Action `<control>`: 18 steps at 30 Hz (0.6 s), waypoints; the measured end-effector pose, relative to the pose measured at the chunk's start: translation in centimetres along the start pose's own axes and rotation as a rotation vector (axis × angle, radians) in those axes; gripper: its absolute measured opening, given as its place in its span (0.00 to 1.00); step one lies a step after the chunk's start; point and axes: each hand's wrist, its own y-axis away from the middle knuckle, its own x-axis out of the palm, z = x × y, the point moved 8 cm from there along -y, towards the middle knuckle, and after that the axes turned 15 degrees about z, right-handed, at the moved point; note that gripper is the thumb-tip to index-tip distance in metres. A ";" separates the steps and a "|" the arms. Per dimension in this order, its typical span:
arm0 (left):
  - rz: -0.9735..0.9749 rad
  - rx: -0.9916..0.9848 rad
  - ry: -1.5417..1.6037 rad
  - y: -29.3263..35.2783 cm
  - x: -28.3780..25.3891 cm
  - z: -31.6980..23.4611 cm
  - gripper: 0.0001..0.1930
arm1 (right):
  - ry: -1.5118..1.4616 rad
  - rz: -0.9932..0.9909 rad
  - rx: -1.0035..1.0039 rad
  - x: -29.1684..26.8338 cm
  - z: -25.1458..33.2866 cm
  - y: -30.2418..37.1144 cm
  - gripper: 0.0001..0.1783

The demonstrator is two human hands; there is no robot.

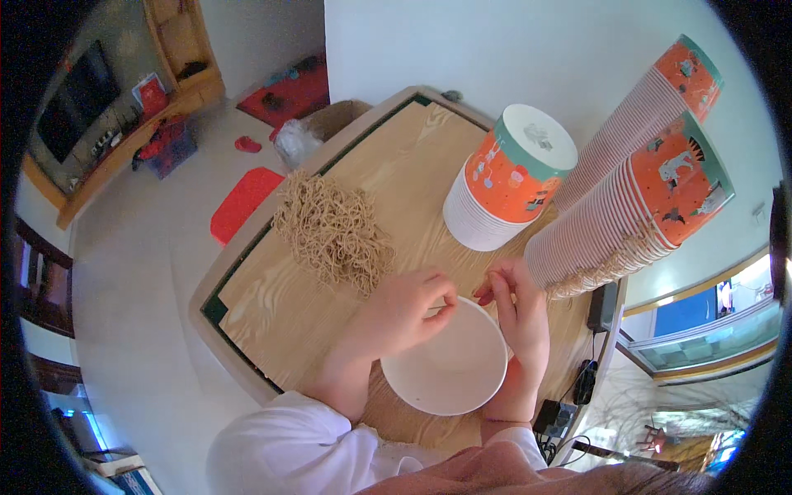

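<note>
White paper bowl (450, 371) is seen open side up on the wooden table (280, 309), just in front of the person, with both hands at its far rim. The left hand (404, 309) and the right hand (520, 309) are each pinched shut, apparently on a thin cord that is too small to make out. A heap of tan cords (334, 231) lies to the left, and stacks of orange paper bowls (507, 181) stand beyond.
</note>
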 end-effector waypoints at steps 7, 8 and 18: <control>0.315 -0.149 0.378 -1.8 3.2 5.7 0.09 | 0.189 0.201 0.123 1.5 -3.1 -1.2 0.04; 0.331 -0.065 0.459 -2.1 4.1 6.7 0.10 | 0.198 0.211 0.133 1.9 -3.2 -1.3 0.04; 0.604 0.021 1.243 -3.4 10.6 10.2 0.09 | 0.004 0.329 0.213 3.6 -6.5 -1.6 0.02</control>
